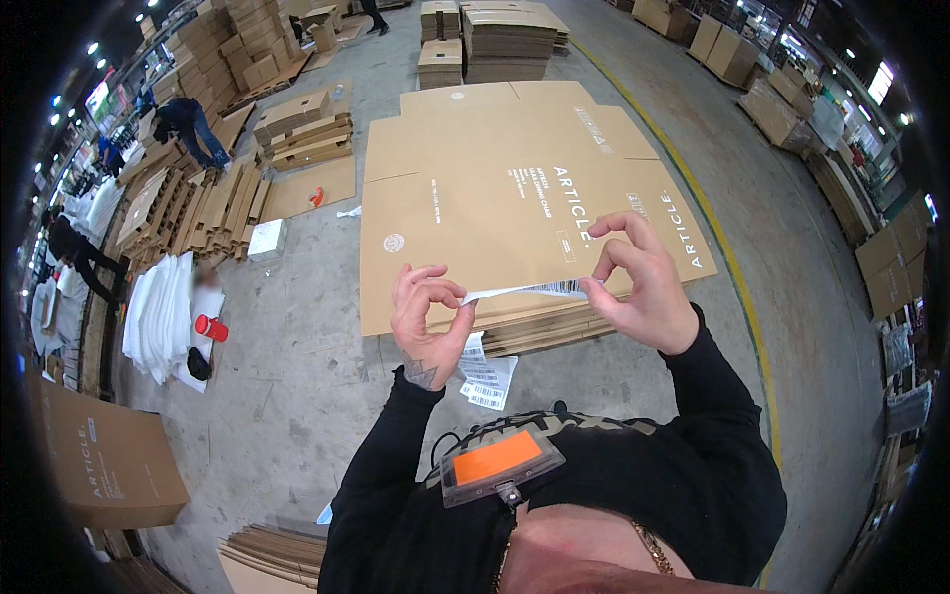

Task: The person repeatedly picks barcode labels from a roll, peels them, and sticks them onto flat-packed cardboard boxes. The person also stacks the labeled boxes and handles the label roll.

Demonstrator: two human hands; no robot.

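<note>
While the left hand (pixel 431 315) and right hand (pixel 648 285) pinch opposite ends of a white label (pixel 554 288) over the flat cardboard's (pixel 485 228) near edge, the step seems to be positioning it, and laying it smoothly would call for even tension

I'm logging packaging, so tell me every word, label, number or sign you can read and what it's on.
I won't copy printed text, only locate it.
Cardboard sheet: large white lettering, legible; smaller print, too small.
Label strip in left hand and right hand: barcode; unreadable.
White label sheets: barcodes; too small.
Lower-left box: large lettering, legible.
</note>
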